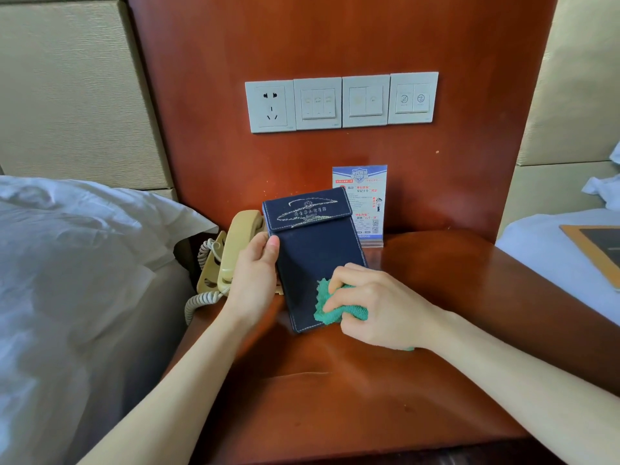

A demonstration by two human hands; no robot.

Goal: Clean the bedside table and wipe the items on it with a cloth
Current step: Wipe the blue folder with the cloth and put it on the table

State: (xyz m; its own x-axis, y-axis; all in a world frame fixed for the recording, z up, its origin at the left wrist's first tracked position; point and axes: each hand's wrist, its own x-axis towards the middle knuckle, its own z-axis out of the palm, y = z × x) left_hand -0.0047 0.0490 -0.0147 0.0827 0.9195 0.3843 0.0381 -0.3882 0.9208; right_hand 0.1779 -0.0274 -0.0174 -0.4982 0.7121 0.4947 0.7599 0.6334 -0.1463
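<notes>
The left hand (258,263) holds one dark blue pouch (312,256) by its left edge, thumb on the front just below the flap, tilting it up off the worktop (335,397). The right hand (372,307) has its grip closed around one green cloth (327,305), bunched and pressed against the pouch's lower right corner.

The pouch looks like stitched fabric: light, fairly flat, somewhat stiff but likely to bend under a hard rub, so bracing it along the edge as now seems wise. The cloth is soft and crushable and should take any hold.

Left of the pouch, and partly hidden by it, sits one beige phone (231,250) with its coiled cord. Behind the pouch stands one printed card (365,196) in a clear holder, probably light and easy to tip. Above the pouch, four wall plates (341,102) sit in a row.
</notes>
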